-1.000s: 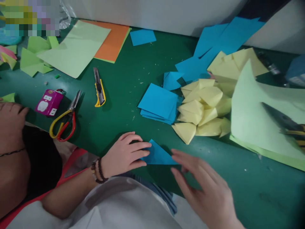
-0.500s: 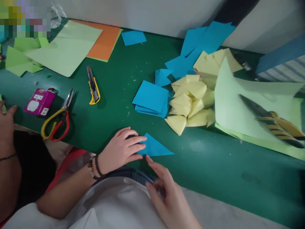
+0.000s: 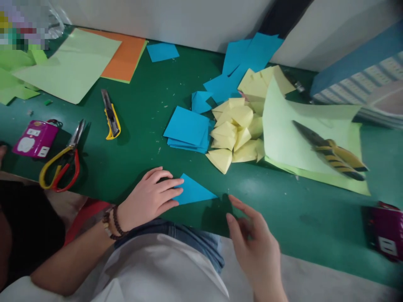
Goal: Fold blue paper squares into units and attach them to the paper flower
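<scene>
1. A folded blue paper triangle (image 3: 197,192) lies flat on the green surface (image 3: 135,155), near its front edge, with one sharp corner toward the right.
2. The left hand (image 3: 143,199) rests palm down, its fingers slightly apart and their tips on the triangle's left part; it is not closed around the paper.
3. The right hand (image 3: 256,241) is just beyond the triangle's right corner, apart from it, with thumb and index finger separated and nothing between them.
4. Behind the triangle sits a stack of blue paper squares (image 3: 188,125), its sheets slightly out of line.
5. Just right of that stack is a cluster of pale yellow folded pieces (image 3: 237,132).
6. Farther right, pliers with yellow-and-black handles (image 3: 340,158) lie on a light green sheet (image 3: 278,138).
7. To the left are a yellow utility knife (image 3: 111,117), scissors with one red and one yellow handle (image 3: 71,147), and a purple box (image 3: 36,139).
8. Toward the back, a pale green sheet (image 3: 69,67) partly covers an orange sheet (image 3: 128,54), near a single blue piece (image 3: 163,52).
</scene>
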The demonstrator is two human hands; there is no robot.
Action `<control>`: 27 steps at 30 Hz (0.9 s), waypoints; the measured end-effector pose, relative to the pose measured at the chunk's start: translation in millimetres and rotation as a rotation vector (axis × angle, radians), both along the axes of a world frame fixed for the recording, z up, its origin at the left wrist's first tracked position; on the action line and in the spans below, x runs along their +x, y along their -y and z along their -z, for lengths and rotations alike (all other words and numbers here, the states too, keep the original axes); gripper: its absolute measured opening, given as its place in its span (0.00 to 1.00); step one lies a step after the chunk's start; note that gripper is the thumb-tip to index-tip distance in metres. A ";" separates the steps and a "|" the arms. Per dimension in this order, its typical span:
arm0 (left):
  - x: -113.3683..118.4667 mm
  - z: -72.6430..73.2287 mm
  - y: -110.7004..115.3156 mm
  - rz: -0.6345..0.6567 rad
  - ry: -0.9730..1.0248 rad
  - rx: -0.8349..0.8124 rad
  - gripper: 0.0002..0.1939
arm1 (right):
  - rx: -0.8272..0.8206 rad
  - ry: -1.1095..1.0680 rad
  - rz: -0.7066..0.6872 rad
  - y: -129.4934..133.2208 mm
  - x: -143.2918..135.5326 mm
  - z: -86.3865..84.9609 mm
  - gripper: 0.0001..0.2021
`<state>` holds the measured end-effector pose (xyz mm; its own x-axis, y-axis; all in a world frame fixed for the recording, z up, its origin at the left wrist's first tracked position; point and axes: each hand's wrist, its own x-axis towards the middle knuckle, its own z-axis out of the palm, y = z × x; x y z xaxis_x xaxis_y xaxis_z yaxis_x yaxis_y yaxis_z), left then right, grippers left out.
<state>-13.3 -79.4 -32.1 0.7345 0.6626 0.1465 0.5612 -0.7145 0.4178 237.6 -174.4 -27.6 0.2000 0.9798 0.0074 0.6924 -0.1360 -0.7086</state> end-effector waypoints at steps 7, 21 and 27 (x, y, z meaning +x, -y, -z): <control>-9.0 -9.2 -16.7 0.165 -0.068 -0.078 0.18 | 0.305 0.457 -0.325 -35.5 -23.9 13.0 0.03; -13.0 2.2 -21.5 0.158 -0.045 -0.070 0.17 | 0.339 0.386 -0.531 -29.4 -104.3 16.0 0.14; -14.4 2.7 -20.1 0.168 -0.013 -0.067 0.15 | 0.362 0.222 -0.479 -38.4 -60.0 3.9 0.08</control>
